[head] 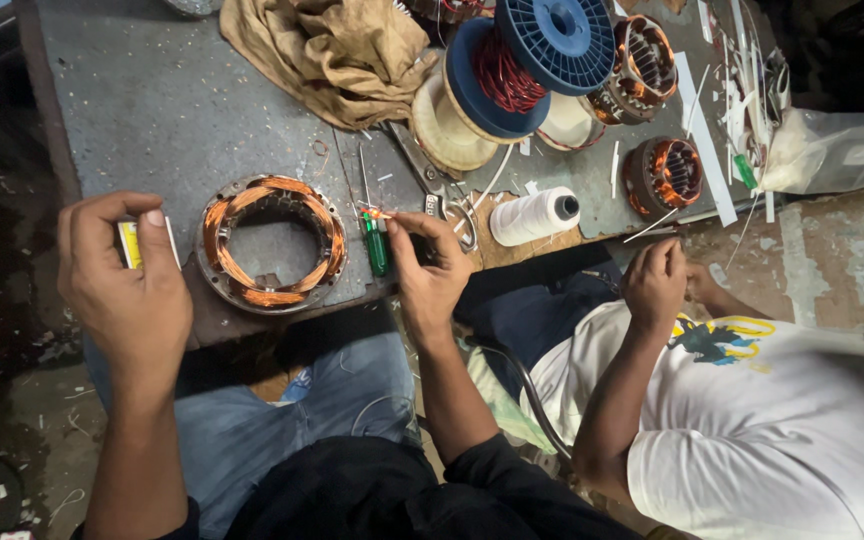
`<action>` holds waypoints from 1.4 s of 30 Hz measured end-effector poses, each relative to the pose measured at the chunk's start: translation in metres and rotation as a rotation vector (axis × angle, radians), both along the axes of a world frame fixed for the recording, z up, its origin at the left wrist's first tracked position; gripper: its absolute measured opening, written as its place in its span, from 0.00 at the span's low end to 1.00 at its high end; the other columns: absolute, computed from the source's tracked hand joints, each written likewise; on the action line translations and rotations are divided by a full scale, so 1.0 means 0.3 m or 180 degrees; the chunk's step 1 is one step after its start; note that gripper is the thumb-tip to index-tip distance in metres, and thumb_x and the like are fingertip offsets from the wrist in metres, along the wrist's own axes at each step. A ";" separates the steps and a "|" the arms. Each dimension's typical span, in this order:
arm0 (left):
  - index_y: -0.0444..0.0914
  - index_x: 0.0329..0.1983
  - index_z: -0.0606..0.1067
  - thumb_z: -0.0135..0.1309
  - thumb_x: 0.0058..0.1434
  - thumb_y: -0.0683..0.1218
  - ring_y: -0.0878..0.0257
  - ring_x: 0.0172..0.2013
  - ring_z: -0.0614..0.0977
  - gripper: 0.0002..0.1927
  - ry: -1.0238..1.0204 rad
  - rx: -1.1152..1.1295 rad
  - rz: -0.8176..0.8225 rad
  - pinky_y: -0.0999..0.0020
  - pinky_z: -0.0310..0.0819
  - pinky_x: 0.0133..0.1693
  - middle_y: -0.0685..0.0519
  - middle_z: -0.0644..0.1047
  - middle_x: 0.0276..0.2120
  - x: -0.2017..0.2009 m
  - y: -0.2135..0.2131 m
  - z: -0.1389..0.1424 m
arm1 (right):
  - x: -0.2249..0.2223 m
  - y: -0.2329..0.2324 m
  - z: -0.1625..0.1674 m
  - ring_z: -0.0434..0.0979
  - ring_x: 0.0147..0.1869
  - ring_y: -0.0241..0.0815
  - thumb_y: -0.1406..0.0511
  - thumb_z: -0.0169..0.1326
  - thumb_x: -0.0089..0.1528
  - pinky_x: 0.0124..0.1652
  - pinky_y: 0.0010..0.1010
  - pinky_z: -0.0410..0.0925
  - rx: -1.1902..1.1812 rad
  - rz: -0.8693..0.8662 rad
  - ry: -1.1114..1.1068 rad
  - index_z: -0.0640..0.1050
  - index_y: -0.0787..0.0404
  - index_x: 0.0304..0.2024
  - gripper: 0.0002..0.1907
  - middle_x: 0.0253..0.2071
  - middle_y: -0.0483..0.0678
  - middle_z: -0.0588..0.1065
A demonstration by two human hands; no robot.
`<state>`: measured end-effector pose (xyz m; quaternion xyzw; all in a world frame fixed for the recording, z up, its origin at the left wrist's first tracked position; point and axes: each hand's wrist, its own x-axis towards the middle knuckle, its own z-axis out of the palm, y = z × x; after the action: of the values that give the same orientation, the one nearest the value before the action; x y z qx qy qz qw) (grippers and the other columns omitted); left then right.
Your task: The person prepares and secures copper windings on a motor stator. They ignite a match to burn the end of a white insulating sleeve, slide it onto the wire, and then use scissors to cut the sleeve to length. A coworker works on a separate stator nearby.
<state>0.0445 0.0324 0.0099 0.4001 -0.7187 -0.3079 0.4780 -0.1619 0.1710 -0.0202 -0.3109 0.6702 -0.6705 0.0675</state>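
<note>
Nearest to the camera are the person's knees in blue jeans (pixel 252 420), under the edge of the worktop (pixel 152 100). The left hand (pixel 127 285) is at the near left edge, and its fingers (pixel 157 245) are closed around a small yellow and white box (pixel 130 243). The right hand (pixel 430 275) is at the near edge more to the right; its fingers (pixel 397 240) pinch a small piece at the top of a green screwdriver (pixel 376 245), which lies on the worktop. Between both hands lies a round motor stator (pixel 270 243) with copper windings. To the right, a co-worker in a white shirt (pixel 752 420) keeps a hand (pixel 657 285) near the worktop edge. Farther stand a white thread cone (pixel 535 215), scissors (pixel 432 180), a blue wire spool (pixel 522 60), two smaller stators (pixel 664 175) and a brown cloth (pixel 332 50).
</note>
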 end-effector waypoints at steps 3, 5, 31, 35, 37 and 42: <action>0.31 0.47 0.74 0.54 0.73 0.33 0.52 0.48 0.79 0.03 0.0016 0.0027 0.0010 0.60 0.72 0.52 0.45 0.75 0.46 0.000 0.002 0.006 | 0.000 -0.001 0.000 0.80 0.47 0.33 0.75 0.61 0.65 0.49 0.23 0.73 0.0020 -0.0017 0.0021 0.79 0.68 0.46 0.07 0.43 0.48 0.81; 0.31 0.47 0.74 0.54 0.73 0.33 0.52 0.48 0.79 0.03 -0.0005 0.0012 0.0020 0.60 0.72 0.52 0.45 0.75 0.46 -0.001 0.003 0.010 | -0.001 -0.002 0.000 0.80 0.47 0.33 0.75 0.61 0.65 0.49 0.23 0.72 0.0042 -0.0035 0.0060 0.79 0.68 0.46 0.07 0.43 0.49 0.81; 0.31 0.48 0.73 0.54 0.73 0.33 0.51 0.49 0.79 0.03 -0.0011 0.0008 0.0003 0.59 0.72 0.53 0.45 0.75 0.46 0.000 0.003 0.007 | -0.005 -0.014 -0.004 0.81 0.46 0.33 0.75 0.61 0.65 0.49 0.23 0.73 -0.0124 0.0098 0.0058 0.76 0.67 0.47 0.09 0.43 0.49 0.81; 0.31 0.48 0.73 0.53 0.73 0.33 0.52 0.49 0.79 0.03 0.0062 0.0048 -0.0027 0.60 0.72 0.53 0.45 0.75 0.46 0.000 0.003 0.004 | -0.008 -0.015 -0.008 0.80 0.46 0.32 0.75 0.61 0.65 0.49 0.22 0.72 -0.0121 0.0112 0.0048 0.75 0.67 0.47 0.10 0.43 0.49 0.81; 0.31 0.48 0.73 0.53 0.73 0.33 0.52 0.48 0.79 0.03 0.0070 0.0071 -0.0020 0.60 0.72 0.53 0.45 0.75 0.46 0.001 0.004 0.003 | -0.010 -0.013 -0.011 0.80 0.46 0.32 0.75 0.61 0.65 0.48 0.22 0.72 -0.0133 0.0126 -0.0035 0.75 0.67 0.47 0.10 0.44 0.49 0.81; 0.31 0.48 0.73 0.53 0.74 0.33 0.52 0.49 0.79 0.03 -0.0020 0.0003 -0.0023 0.60 0.72 0.53 0.45 0.75 0.46 0.002 0.002 0.005 | -0.013 -0.005 -0.018 0.79 0.46 0.31 0.74 0.61 0.65 0.49 0.21 0.71 -0.0015 0.0019 0.0090 0.75 0.66 0.47 0.10 0.43 0.48 0.81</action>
<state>0.0449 0.0331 0.0115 0.3988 -0.7215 -0.3087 0.4745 -0.1657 0.1694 -0.0257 -0.3225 0.6686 -0.6674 0.0592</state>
